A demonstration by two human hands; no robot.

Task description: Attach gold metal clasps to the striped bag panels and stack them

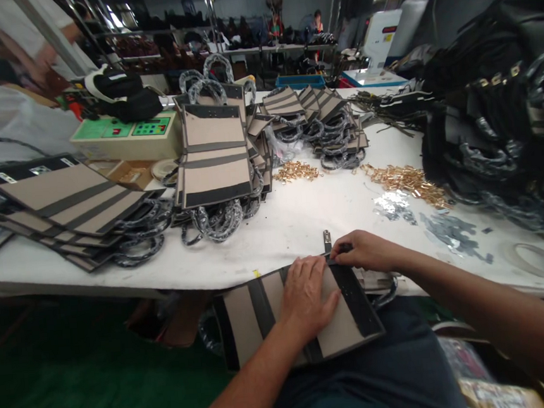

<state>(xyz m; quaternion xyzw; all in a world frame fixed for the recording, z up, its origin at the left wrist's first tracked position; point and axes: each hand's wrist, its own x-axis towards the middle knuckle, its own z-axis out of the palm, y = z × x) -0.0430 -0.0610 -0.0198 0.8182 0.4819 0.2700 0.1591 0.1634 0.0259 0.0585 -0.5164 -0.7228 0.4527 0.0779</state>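
A beige panel with black and grey strips point(244, 324) lies across my lap against the table's front edge. My left hand point(307, 299) rests flat on it, fingers spread. At the panel's upper edge, my right hand point(359, 251) pinches a small dark tool point(345, 248), whose tip is hidden by the fingers. Just beyond the panel, a black strap with a metal fitting point(327, 240) sticks up beside my right fingertips. Part of a wrapped handle point(385, 292) shows at the panel's right side.
Stacked panels with wrapped handles point(215, 158) stand at the centre-left, more point(72, 202) at the left. Gold metal pieces point(408, 182) and silver plates point(395, 207) lie on the white table point(275, 235). Black bags point(488, 121) are piled right. A green-topped machine point(128, 137) sits behind.
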